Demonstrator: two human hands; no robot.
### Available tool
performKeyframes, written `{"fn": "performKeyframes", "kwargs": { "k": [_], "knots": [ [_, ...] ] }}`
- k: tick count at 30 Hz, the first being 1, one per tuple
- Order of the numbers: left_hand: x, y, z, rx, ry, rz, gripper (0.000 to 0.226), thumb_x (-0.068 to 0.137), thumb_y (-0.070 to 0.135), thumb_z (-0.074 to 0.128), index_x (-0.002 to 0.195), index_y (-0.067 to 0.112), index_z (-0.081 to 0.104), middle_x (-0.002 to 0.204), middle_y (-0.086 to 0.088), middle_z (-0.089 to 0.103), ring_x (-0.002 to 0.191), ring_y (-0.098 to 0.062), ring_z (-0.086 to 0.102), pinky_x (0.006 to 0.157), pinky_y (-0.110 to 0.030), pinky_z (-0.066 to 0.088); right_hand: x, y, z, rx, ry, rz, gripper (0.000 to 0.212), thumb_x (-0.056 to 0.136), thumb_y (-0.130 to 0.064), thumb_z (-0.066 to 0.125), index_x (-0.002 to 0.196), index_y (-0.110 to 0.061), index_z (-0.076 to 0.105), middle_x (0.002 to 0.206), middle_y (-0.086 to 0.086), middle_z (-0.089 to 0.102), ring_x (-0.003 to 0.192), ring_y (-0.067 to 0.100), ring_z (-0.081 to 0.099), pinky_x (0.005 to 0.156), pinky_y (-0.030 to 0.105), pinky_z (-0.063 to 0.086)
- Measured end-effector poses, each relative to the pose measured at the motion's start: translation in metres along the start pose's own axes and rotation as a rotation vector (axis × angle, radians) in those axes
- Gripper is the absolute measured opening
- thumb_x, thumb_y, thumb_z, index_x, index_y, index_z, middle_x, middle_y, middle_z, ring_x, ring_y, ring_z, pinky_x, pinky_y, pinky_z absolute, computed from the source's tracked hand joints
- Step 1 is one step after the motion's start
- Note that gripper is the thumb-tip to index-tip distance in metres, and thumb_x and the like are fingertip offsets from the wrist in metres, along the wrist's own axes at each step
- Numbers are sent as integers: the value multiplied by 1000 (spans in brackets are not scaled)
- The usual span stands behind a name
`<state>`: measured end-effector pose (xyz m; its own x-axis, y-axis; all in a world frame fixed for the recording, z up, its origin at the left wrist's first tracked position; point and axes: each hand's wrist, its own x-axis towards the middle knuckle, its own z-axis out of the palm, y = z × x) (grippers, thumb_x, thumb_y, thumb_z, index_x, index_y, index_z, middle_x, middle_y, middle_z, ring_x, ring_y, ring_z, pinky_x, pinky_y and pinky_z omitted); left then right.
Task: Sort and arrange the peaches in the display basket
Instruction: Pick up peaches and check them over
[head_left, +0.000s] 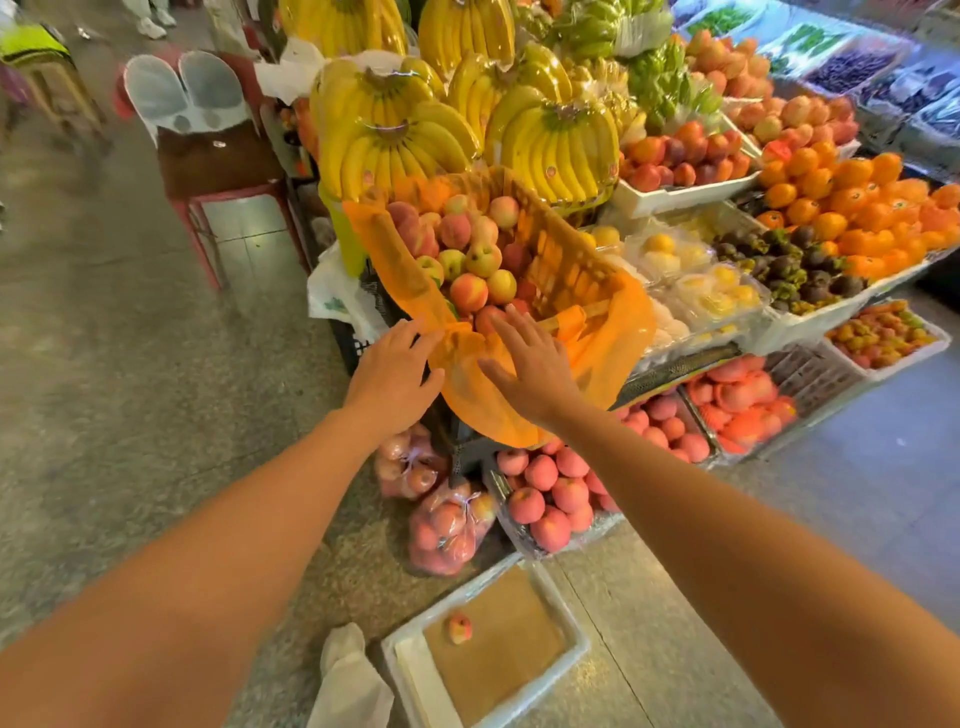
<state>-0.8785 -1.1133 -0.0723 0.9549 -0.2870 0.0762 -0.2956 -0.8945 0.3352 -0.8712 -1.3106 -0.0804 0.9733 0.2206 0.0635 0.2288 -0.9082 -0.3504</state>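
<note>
An orange plastic basket (561, 244), lined with an orange plastic bag (618, 358), stands tilted on the stall and holds several peaches (470, 260). My left hand (392, 371) rests at the basket's near rim, its fingertips on the bunched bag, fingers apart. My right hand (530, 358) lies flat over the near edge, fingers spread, fingertips touching a peach (488, 318) at the front of the pile. Neither hand holds a fruit. One lone peach (460, 627) lies in a white foam box (566, 649) on the floor.
Banana bunches (556, 145) hang behind the basket. Trays of oranges (852, 202), mangosteens (795, 265) and packed yellow fruit sit to the right. Pink apples in a crate (550, 493) and bagged apples (449, 525) stand on the floor below. A red stool (218, 202) stands left.
</note>
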Motion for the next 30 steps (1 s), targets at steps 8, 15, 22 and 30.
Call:
{"fn": "performKeyframes", "kwargs": {
  "k": [8, 15, 22, 30],
  "knots": [
    [85, -64, -5, 88, -30, 125, 38, 98, 40, 38, 109, 18, 67, 103, -7, 65, 106, -29, 56, 92, -43, 40, 77, 2, -17, -103, -64, 140, 47, 99, -50, 39, 90, -17, 72, 90, 3, 72, 90, 23, 63, 92, 39, 41],
    [153, -93, -23, 12, 74, 141, 30, 94, 32, 51, 99, 8, 68, 101, -12, 58, 97, -30, 52, 77, -42, 45, 144, 14, -32, -3, -129, 250, 33, 94, -41, 54, 104, -16, 72, 101, 1, 72, 89, 20, 66, 74, 33, 55],
    [201, -97, -5, 46, -26, -16, 51, 93, 41, 52, 137, 16, 47, 135, -7, 46, 125, -28, 40, 100, -41, 39, 203, 52, -23, 68, -151, 213, 52, 94, -39, 57, 139, -18, 45, 135, 8, 53, 118, 25, 54, 90, 32, 44],
    [215, -76, 7, 123, 88, -201, 38, 89, 37, 56, 119, 13, 55, 122, -6, 52, 114, -27, 46, 89, -40, 44, 240, 86, -9, 74, -292, 94, 69, 94, -42, 57, 150, -18, 25, 148, 11, 36, 126, 29, 47, 93, 35, 44]
  ]
}}
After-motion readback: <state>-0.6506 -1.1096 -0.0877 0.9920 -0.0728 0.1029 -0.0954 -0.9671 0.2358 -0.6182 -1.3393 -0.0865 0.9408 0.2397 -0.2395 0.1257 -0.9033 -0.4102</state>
